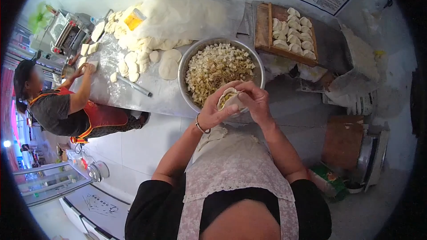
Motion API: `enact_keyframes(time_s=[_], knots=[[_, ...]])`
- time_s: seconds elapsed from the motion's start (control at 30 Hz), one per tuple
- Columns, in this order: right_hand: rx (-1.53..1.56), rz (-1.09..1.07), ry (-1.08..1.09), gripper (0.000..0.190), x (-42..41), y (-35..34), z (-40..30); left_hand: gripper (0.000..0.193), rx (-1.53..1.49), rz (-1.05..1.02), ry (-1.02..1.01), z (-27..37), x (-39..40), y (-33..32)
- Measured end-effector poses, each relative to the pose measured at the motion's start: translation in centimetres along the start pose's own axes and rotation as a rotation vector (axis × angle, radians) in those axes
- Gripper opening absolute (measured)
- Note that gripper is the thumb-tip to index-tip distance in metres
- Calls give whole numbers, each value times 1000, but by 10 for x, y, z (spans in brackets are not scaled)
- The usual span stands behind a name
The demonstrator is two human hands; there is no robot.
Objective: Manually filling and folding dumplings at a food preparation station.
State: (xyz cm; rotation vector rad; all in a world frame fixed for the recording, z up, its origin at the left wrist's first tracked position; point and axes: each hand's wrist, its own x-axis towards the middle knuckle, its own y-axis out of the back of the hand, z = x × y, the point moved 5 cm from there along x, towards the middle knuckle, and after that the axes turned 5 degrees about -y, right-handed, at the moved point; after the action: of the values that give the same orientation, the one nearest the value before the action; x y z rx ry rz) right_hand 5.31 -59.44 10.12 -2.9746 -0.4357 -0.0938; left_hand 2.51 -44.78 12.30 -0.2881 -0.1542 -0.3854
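Note:
Between both hands, just over the near rim of a steel bowl (262,73), I hold a filled dumpling (230,99), its wrapper folded partway with the filling showing at the top. My left hand (217,106), with a bracelet at the wrist, cups it from the left. Fingers of my right hand (255,101) pinch the wrapper's right edge. Chopped filling (217,70) of pale cubes and brownish shreds fills much of the bowl. Flat round dough wrappers (169,68) lie on the table left of the bowl.
A wooden tray (263,26) with rows of dumplings (293,33) stands back right. A rolling pin (135,86) lies near dough pieces (131,63). Plastic sheeting (186,13) covers dough at the back. A co-worker in a red apron (103,113) handles dough at the table's left end.

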Motion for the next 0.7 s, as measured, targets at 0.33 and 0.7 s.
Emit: enact_keyframes(time_s=[0.33,0.7], knots=[[-303,-42,169,19,6,-9,-20,46,521,-30,-127,5,7,10],[-533,-17,257,14,13,-14,-21,37,457,72,-80,2,7,19]])
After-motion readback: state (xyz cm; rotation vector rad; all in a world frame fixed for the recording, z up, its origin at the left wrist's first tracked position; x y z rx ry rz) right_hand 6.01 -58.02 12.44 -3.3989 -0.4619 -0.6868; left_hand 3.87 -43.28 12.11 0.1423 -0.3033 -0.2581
